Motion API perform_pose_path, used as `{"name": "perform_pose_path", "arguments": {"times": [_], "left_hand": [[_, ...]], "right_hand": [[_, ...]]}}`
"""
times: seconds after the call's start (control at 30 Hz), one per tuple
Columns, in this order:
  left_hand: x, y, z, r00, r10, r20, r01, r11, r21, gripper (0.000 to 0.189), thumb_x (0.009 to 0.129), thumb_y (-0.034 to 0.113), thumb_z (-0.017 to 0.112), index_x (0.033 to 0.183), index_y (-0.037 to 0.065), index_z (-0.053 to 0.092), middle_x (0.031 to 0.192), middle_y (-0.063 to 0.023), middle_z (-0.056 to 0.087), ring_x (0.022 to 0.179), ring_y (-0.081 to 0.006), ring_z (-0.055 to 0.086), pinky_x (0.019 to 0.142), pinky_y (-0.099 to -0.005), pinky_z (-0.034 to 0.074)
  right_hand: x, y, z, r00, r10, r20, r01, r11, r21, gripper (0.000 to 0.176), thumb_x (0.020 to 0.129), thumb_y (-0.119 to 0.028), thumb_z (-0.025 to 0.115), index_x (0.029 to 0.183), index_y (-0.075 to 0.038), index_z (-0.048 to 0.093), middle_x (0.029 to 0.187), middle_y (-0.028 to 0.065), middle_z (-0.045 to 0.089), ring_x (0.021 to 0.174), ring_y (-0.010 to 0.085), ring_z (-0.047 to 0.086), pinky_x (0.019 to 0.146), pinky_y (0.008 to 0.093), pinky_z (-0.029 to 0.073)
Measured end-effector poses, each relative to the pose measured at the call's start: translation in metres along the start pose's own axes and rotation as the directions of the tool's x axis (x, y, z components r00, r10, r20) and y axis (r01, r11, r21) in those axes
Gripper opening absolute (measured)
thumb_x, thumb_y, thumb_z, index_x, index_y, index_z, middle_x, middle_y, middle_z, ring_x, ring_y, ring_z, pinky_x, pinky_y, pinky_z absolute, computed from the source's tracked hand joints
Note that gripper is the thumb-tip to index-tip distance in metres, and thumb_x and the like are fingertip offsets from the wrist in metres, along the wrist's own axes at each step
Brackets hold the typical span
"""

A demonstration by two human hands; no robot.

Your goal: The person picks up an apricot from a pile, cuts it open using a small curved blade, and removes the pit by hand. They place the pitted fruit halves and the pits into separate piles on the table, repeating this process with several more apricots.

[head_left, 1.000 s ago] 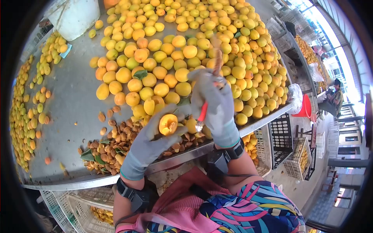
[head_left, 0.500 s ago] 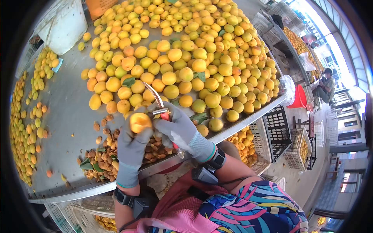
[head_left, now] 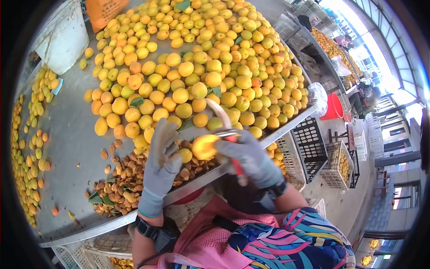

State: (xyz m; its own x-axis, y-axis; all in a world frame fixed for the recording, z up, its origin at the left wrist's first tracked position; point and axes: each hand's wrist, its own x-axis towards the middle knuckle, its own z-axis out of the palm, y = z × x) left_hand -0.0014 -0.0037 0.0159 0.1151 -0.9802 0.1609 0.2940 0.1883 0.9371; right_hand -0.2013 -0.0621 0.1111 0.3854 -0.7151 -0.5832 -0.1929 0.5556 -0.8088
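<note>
My left hand [head_left: 162,157], in a grey work glove, is open, its fingers stretched up over the near edge of the fruit pile and holding nothing. My right hand [head_left: 251,154], gloved too and smeared by motion, is closed around the red handle of a curved knife [head_left: 219,112]. A bright orange piece of apricot [head_left: 204,147] is at that hand's fingertips. Between the hands a small yellow apricot [head_left: 185,155] shows over a heap of brown apricot pits [head_left: 127,175]. Many whole apricots [head_left: 179,95] cover the metal table [head_left: 71,134] beyond my hands.
A white bucket [head_left: 67,42] and an orange bag [head_left: 104,12] stand at the far left. More apricots [head_left: 33,166] lie along the left side. Beyond the table's right edge are a black crate [head_left: 309,143], white crates [head_left: 338,168] and a red bucket [head_left: 332,106].
My right hand has moved right with the knife and the orange apricot piece, away from my left hand. The left hand's fingers, earlier around the fruit, are now open. The view has shifted slightly.
</note>
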Motion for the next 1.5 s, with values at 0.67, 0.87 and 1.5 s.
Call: {"name": "perform_pose_path", "arguments": {"times": [0.67,0.87,1.5], "left_hand": [[-0.002,-0.003,-0.011,0.975,-0.184,-0.123,0.189,0.982,0.024,0.044,0.095,0.016,0.055,0.135,0.001,0.045,0.127,-0.0142,0.056,0.117,-0.0193,0.054,0.099,-0.0299,0.042],[0.000,-0.011,-0.010,0.978,-0.204,-0.042,0.205,0.978,0.037,0.047,0.094,0.016,0.058,0.136,0.002,0.044,0.125,-0.0114,0.058,0.115,-0.0183,0.055,0.096,-0.0286,0.042],[-0.009,0.008,-0.020,0.986,-0.148,-0.072,0.127,0.964,-0.234,0.067,0.090,0.031,0.065,0.142,0.001,0.035,0.128,-0.0058,0.053,0.112,-0.0142,0.056,0.089,-0.0252,0.048]], "right_hand": [[0.077,0.037,-0.073,0.841,-0.423,-0.337,-0.003,0.620,-0.785,0.048,0.080,-0.035,0.068,0.117,-0.006,0.058,0.076,0.0137,0.064,0.069,0.0287,0.064,0.066,0.0374,0.050],[0.087,0.036,-0.060,0.859,-0.362,-0.361,0.029,0.740,-0.672,0.062,0.078,-0.029,0.072,0.131,-0.006,0.047,0.098,0.0162,0.065,0.084,0.0273,0.066,0.074,0.0358,0.052],[0.064,0.050,0.057,0.735,-0.658,0.162,0.678,0.711,-0.187,0.055,0.086,-0.016,0.068,0.132,0.001,0.043,0.112,0.0118,0.057,0.094,0.0163,0.059,0.081,0.0275,0.048]]}}
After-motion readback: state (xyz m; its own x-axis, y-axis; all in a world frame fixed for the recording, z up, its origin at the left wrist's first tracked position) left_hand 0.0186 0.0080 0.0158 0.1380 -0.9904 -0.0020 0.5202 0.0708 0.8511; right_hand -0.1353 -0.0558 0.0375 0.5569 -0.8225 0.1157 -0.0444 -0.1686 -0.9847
